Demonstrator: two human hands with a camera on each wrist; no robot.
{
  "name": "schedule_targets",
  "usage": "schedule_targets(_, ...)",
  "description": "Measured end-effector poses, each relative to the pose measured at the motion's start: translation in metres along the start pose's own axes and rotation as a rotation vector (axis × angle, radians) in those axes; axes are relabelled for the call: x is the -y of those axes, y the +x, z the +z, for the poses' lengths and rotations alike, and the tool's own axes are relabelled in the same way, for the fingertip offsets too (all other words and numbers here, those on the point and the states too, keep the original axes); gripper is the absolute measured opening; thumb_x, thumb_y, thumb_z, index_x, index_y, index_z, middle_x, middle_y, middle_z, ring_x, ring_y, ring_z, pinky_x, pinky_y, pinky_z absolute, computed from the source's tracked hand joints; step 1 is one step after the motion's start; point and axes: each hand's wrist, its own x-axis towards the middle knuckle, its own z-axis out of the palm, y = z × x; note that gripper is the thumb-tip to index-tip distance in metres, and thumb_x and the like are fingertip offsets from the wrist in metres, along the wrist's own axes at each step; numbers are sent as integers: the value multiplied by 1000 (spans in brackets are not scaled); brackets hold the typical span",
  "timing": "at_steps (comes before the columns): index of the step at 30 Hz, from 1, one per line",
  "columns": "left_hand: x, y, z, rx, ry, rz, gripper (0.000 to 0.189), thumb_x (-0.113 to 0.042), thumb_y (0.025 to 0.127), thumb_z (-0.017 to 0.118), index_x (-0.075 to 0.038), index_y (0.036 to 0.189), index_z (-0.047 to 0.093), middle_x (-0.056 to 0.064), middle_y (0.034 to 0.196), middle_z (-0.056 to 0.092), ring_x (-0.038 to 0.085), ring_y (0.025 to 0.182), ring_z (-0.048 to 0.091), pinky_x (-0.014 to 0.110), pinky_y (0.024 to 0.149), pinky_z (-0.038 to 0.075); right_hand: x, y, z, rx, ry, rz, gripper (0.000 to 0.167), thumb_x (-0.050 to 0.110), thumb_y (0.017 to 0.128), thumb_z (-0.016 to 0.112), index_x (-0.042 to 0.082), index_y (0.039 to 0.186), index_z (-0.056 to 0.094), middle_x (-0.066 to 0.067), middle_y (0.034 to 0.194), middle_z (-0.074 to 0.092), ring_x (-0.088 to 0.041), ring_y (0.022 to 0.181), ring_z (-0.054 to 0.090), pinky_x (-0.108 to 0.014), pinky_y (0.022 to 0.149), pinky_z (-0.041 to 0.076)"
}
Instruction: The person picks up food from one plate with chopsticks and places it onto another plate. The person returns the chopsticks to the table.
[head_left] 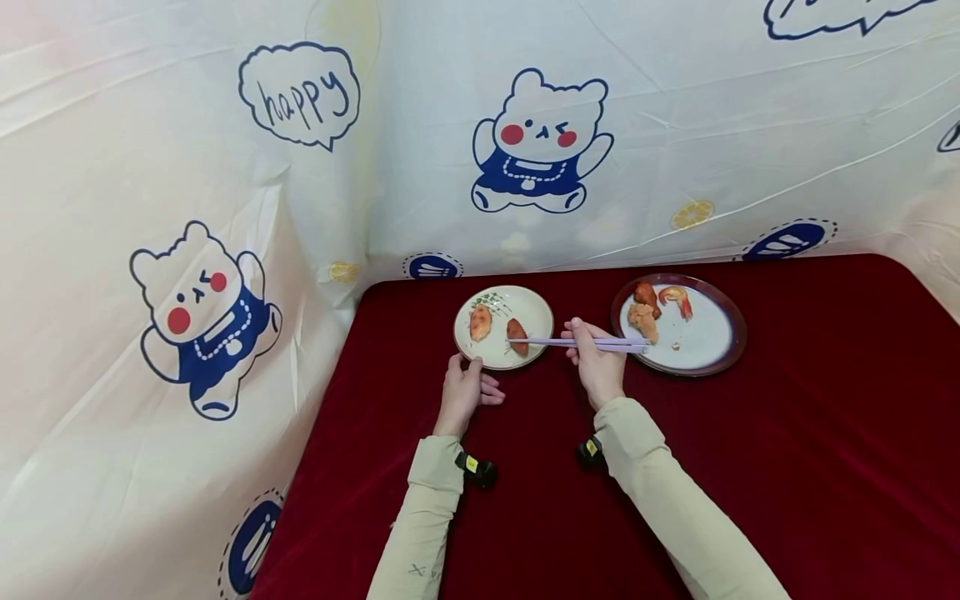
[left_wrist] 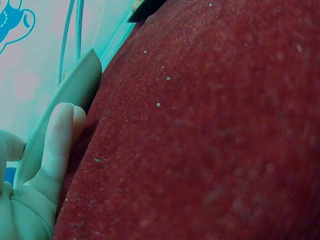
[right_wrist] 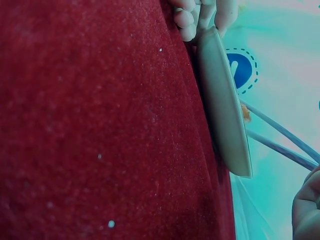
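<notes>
My left hand (head_left: 462, 394) pinches the near rim of a small cream plate (head_left: 536, 308), one digit above the edge and others below it. Two browned pieces of food lie on that plate: a lighter one (head_left: 480, 323) at left and a darker one (head_left: 517, 337) at right. From the right, my right hand (head_left: 596, 364) grips a pair of lilac chopsticks (head_left: 558, 342). Their tips touch or overlap the darker piece; whether they clasp it cannot be told. In the right wrist view the chopsticks (right_wrist: 280, 147) reach over the plate's rim (right_wrist: 225, 115).
A larger dark-rimmed plate (head_left: 735, 333) stands at right, with a shrimp (head_left: 678, 300), a reddish-brown piece (head_left: 645, 296) and a pale fried piece (head_left: 643, 322) on it. Dark red cloth (head_left: 540, 517) covers the table. Printed white sheeting (head_left: 420, 125) hangs behind and at left.
</notes>
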Motion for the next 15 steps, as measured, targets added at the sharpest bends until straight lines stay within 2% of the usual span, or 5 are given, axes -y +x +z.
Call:
schedule_targets(4,0,0,0,-2,-1,-3,57,-28,105,40,-7,150,14,15,80,67,20,56,68,38,60,63,0,0,-1,-6,11,-1,37,31,94,64,-4,105,72,8,77,70,-5,55,58,-12,50,47)
schedule_targets(11,0,0,-2,25,-23,-17,60,-29,105,40,-7,152,10,26,89,68,24,59,70,40,62,63,0,-1,-1,-15,12,17,37,31,94,64,-3,106,72,10,76,70,-5,56,58,-12,50,48)
schedule_targets(15,-1,0,-2,21,-23,-18,58,-29,105,40,-8,152,12,24,89,68,24,58,69,40,62,63,1,-2,0,-17,20,23,38,32,94,64,-3,106,71,11,76,70,-4,56,58,-12,50,48)
